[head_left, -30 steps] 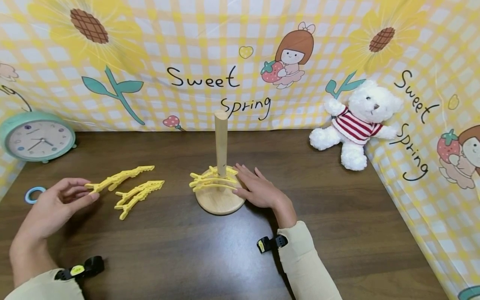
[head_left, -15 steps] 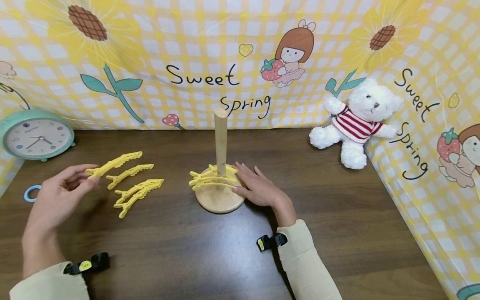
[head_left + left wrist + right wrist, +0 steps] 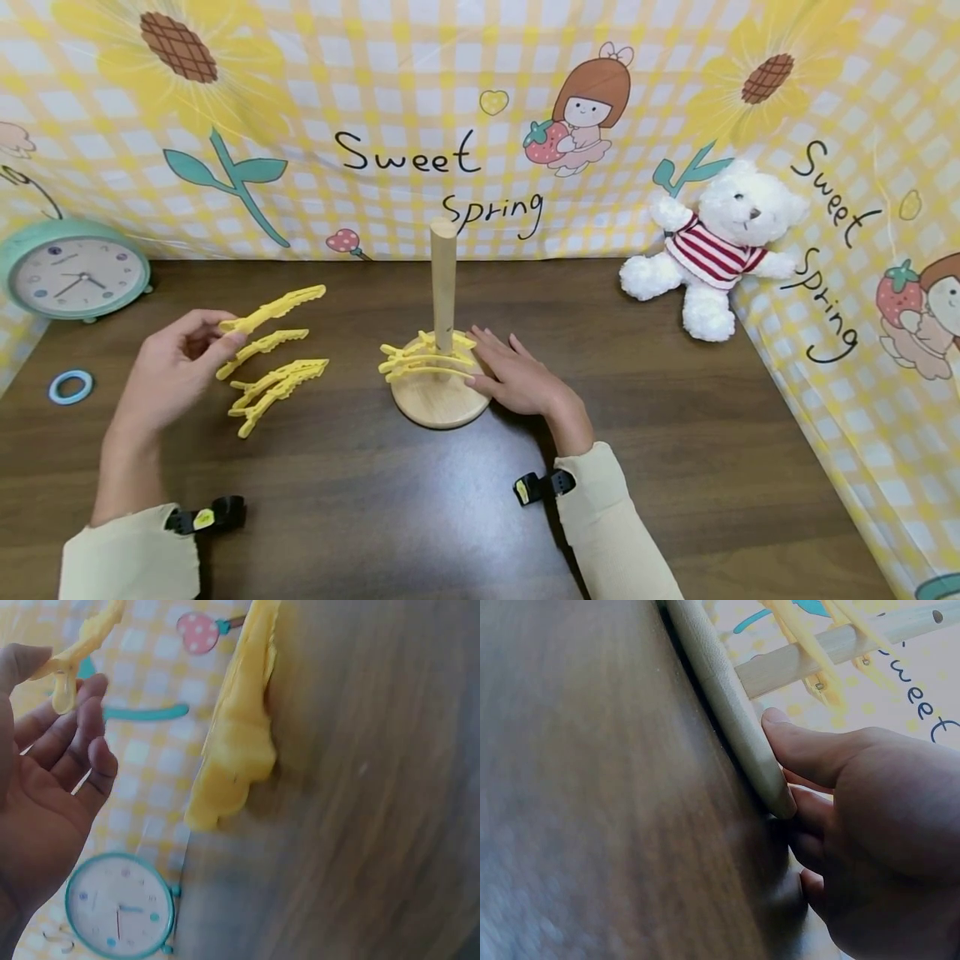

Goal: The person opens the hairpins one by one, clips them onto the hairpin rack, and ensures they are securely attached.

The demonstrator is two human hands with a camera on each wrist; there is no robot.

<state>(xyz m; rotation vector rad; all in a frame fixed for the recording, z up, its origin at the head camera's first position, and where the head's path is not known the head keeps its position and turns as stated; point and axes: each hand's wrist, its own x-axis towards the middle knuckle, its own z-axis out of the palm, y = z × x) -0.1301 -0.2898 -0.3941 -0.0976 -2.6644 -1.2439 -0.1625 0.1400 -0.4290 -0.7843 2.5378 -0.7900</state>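
Observation:
My left hand (image 3: 168, 367) pinches one end of a yellow alligator hair clip (image 3: 281, 307) between thumb and fingers; the clip's long toothed end points away to the right. Just below it on the table lie a single hair clip (image 3: 273, 342) and a close pair of yellow clips (image 3: 277, 392). My right hand (image 3: 525, 383) holds the round base (image 3: 442, 408) of a wooden stand at its right edge, thumb (image 3: 802, 746) at the rim. Several yellow clips (image 3: 427, 362) are clamped across the lower part of the upright post (image 3: 442, 283).
A light blue ring (image 3: 71, 387) lies at the left. Behind it stands a mint-green alarm clock (image 3: 82, 275). At the back right sits a white teddy bear (image 3: 716, 250) in a striped shirt. A yellow checked cloth (image 3: 397, 75) backs the dark wooden table (image 3: 375, 517).
My left hand has let go of one clip on the table and picked up another, moving back and then right with it. The right hand stays on the base.

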